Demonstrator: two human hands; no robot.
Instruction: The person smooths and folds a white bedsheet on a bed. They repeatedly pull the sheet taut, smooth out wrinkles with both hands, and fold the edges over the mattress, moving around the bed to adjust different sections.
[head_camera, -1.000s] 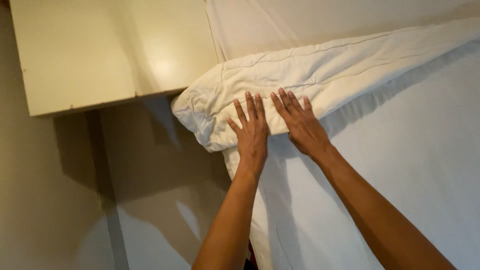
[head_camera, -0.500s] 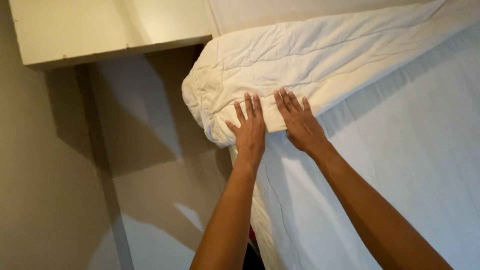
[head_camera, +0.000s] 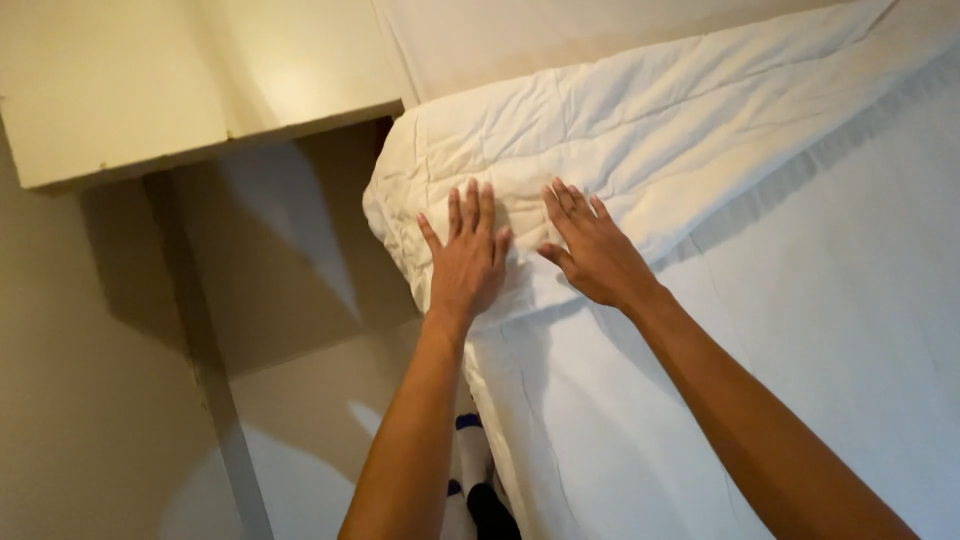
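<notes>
White quilted cotton fills the upper middle of the view: a folded duvet (head_camera: 620, 150) lies across the head end of the bed (head_camera: 820, 360), its rounded corner hanging just past the mattress edge. The left hand (head_camera: 468, 262) rests flat on the lower fold near that corner, fingers spread wide and holding nothing; the right hand (head_camera: 592, 252) lies just beside it, also open and pressed palm down, thumbs nearly meeting. To smooth this fold well, I judge it best to keep both palms flat and push outward from the middle with even pressure, so creases run off the edge instead of bunching at the corner. A pale cabinet (head_camera: 200, 90) juts from the wall just left of the duvet's corner, with a narrow gap of floor (head_camera: 300, 420) beneath it, so there is little room to step around that side. A socked foot (head_camera: 470, 480) shows below, close against the side of the bed
</notes>
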